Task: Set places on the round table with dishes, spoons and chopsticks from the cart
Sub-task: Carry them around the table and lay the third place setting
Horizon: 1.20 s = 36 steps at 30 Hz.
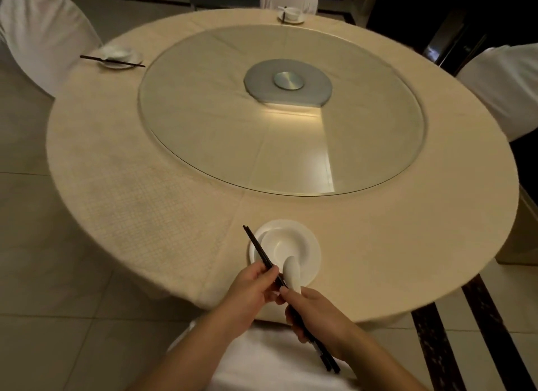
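Both hands, left hand point(251, 288) and right hand point(317, 318), are gripping chopsticks point(263, 254) over near plate point(311, 256); next: laying them beside it.

round table point(407, 245): covered in a cream cloth, with a large glass turntable on its middle.
near plate point(313, 255): white, flat on the cloth at the table's near edge.
near bowl point(283, 245): white, shallow, sitting on the near plate, toward its left side.
spoon point(291, 271): white ceramic, its end resting in the near bowl, handle toward the near edge, held there.
chopsticks point(259, 249): dark pair, held together, slanting from far left over the plate's left rim to near right past the table edge.
left setting point(116, 57): white dishes at the far left edge; dark chopsticks lie across them.
far setting point(291, 13): white dishes with a spoon and dark chopsticks, at the far edge.
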Each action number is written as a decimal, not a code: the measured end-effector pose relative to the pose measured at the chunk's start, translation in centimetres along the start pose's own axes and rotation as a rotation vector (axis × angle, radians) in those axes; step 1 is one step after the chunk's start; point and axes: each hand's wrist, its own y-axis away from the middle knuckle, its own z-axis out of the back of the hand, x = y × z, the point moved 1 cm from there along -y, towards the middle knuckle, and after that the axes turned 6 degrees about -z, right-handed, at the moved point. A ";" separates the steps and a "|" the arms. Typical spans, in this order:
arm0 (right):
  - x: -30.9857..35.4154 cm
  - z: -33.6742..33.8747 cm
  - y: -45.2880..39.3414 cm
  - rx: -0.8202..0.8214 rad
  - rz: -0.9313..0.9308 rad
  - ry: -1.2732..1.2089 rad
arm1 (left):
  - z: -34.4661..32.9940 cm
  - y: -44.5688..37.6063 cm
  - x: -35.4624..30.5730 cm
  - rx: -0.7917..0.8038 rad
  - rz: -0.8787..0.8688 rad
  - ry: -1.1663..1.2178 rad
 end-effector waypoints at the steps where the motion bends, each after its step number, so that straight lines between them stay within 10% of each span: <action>1: -0.2 -0.1 0.0 -0.008 -0.012 0.028 | 0.1 0.0 0.2 -0.013 0.006 0.008; 6: -0.4 0.5 -0.6 -0.259 0.045 0.097 | 0.5 -0.2 0.2 -0.111 -0.022 0.041; 10: 0.2 4.0 -2.1 -0.657 0.140 0.742 | 1.0 -0.2 -0.1 -0.175 -0.030 0.081; 19: 4.0 5.8 -5.8 -0.570 0.204 1.240 | 2.1 -0.7 0.3 -0.228 -0.016 0.114; 36: 2.5 6.2 -4.1 -0.681 0.281 0.842 | 1.3 -0.3 0.3 -0.223 0.021 0.109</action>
